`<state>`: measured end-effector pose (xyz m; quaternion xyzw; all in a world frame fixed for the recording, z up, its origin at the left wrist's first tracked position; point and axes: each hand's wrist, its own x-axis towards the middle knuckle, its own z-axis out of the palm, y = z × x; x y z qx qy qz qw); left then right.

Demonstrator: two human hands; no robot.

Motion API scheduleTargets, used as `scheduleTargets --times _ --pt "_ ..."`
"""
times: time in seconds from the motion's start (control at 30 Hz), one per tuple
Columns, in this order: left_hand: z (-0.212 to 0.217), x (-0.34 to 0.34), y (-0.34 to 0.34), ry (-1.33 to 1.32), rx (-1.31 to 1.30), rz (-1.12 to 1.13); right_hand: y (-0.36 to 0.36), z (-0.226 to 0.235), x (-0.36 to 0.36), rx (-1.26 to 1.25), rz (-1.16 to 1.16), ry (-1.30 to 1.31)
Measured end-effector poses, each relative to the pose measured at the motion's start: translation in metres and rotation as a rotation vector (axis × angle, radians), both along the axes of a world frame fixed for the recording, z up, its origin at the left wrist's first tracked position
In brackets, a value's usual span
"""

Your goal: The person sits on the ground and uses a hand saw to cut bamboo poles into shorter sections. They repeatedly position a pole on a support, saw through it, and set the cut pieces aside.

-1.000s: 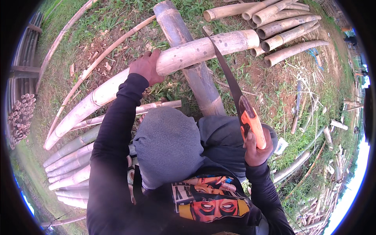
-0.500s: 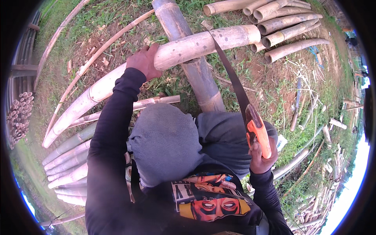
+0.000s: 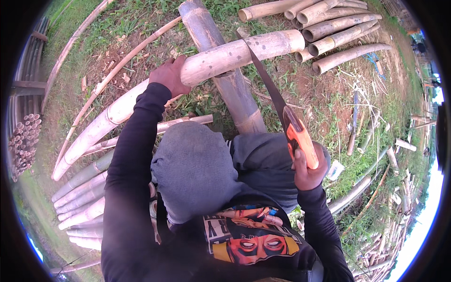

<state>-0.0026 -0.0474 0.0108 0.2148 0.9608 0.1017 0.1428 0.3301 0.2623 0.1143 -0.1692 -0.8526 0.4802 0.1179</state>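
Where grass (image 3: 127,21) is littered with bamboo (image 3: 347,55), a pole (image 3: 221,63) is clasped by the extended left grip (image 3: 168,77), a saw (image 3: 280,104) by the right grip (image 3: 310,173).

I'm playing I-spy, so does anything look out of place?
Yes: blue stringy stuff beside the cut bamboo, and a white object in the grass near the right hand. They look odd because neither resembles bamboo or grass.

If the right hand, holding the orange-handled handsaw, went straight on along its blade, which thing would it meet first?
Most likely the right hand would meet the thick, pale, dark-spotted bamboo pole, which the orange-handled handsaw crosses with its dark blade; depth is hard to judge here.
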Motion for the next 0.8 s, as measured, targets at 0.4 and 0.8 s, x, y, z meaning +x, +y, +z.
scheduleTargets --times 0.4,0.8 --pt "0.009 0.005 0.002 0.022 -0.045 0.009 -0.020 -0.054 -0.215 0.059 -0.048 0.139" --pt "-0.005 0.001 0.001 0.044 -0.024 -0.007 -0.013 -0.035 -0.123 -0.037 -0.083 0.002"
